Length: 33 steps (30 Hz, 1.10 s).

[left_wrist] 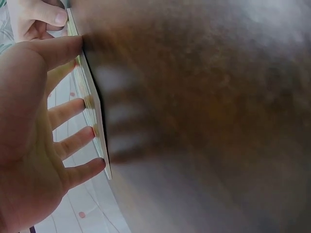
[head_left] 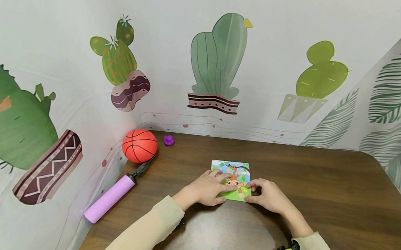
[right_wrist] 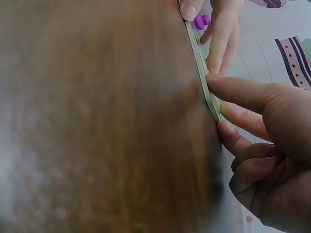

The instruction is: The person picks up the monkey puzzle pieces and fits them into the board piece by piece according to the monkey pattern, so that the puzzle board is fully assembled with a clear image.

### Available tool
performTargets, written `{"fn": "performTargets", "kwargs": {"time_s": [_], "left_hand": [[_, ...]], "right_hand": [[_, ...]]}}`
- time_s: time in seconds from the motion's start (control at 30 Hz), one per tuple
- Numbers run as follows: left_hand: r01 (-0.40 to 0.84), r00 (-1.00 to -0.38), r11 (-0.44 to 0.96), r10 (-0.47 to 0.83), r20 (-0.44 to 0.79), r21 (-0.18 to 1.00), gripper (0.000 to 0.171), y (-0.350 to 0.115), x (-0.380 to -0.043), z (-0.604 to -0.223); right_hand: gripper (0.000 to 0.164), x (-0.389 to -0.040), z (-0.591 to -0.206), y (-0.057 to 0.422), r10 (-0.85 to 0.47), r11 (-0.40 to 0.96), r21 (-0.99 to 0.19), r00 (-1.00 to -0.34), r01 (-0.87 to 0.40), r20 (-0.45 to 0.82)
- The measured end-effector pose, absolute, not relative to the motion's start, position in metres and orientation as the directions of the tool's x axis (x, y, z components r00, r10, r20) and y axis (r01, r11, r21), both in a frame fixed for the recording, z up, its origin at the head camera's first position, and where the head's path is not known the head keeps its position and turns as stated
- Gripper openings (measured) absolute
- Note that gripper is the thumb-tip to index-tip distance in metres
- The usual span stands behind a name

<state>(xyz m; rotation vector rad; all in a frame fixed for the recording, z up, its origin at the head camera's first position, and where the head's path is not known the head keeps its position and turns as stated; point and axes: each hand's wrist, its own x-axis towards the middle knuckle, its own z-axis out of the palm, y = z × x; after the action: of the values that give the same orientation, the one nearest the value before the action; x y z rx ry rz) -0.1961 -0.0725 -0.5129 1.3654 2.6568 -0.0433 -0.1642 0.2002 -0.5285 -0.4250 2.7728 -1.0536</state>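
A flat, square monkey picture puzzle (head_left: 237,172) lies on the brown wooden table, its thin pale edge showing in both wrist views. My left hand (head_left: 210,188) rests on its left part with fingers spread over the picture, while the thumb touches the near edge. At the lower right corner, my right hand (head_left: 270,195) holds the puzzle between thumb and fingers. The other right fingers curl under the palm, as the right wrist view (right_wrist: 272,145) shows. Both hands cover parts of the picture.
A red basketball-patterned ball (head_left: 139,145) sits at the back left corner of the table. Beside it are a small purple rubber duck (head_left: 169,140) and a purple hand pump (head_left: 109,199) with a black end. A cactus-printed cloth (head_left: 171,66) hangs behind.
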Motion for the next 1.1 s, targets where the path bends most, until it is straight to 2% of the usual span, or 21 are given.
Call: {"fn": "performTargets", "kwargs": {"time_s": [0.3, 1.1], "left_hand": [[0.812, -0.573, 0.582, 0.807, -0.143, 0.031, 0.058, -0.0716, -0.1954, -0.5108], [0.852, -0.504, 0.519, 0.850, -0.154, 0.070, 0.056, -0.0759, -0.1933, -0.5114]], "right_hand": [[0.030, -0.1643, -0.5262, 0.1988, -0.325, 0.726, -0.649, -0.945, -0.226, -0.034], [0.031, -0.1648, -0.5285, 0.1981, -0.311, 0.728, -0.651, -0.950, -0.214, -0.036]]}}
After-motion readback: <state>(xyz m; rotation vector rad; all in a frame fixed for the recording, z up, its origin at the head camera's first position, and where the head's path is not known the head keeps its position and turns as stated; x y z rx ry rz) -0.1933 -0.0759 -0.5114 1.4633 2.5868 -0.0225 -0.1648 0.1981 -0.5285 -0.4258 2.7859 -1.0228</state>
